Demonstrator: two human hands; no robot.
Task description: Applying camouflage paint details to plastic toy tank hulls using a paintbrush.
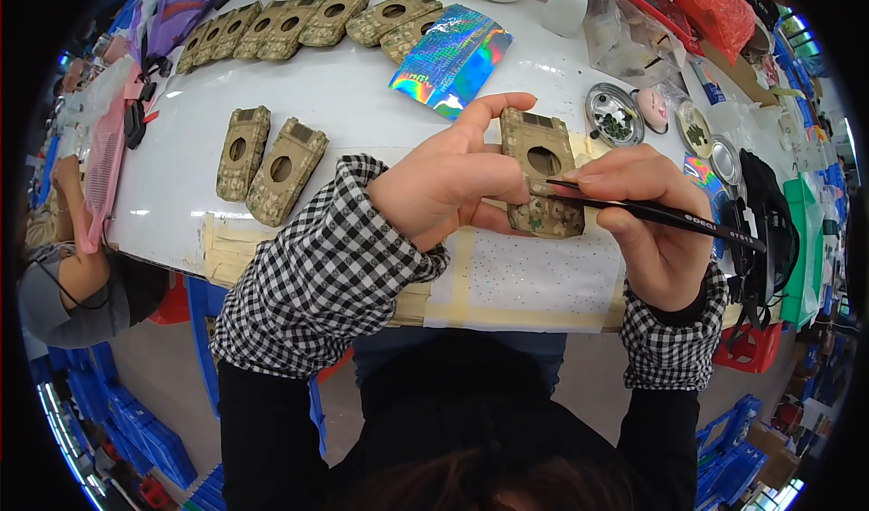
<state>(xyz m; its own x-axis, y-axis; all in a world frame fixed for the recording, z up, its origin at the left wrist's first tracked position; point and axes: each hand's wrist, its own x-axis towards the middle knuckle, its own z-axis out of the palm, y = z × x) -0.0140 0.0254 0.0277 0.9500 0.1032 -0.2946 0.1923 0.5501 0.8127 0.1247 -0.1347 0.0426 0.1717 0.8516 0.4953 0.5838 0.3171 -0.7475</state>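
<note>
My left hand (439,181) is closed round a camouflage model tank hull (540,131) with a round hole in its top. It holds the hull above a white sheet on the table. Black tweezers (665,214) are pinched in my right hand (659,230), their tips at the hull just below the hole. Whether the tips grip anything is too small to see. Two similar hulls (288,171) lie on the table left of my left forearm. Several more hulls (335,15) stand in a row along the back left.
A shiny holographic bag (455,58) lies beyond my left hand. To the right sit a round metal dish of small dark green parts (615,114), a pink oval object (652,110) and a black bag (768,226). A white squeeze bottle (567,9) stands behind. Another person's arm (77,217) is at far left.
</note>
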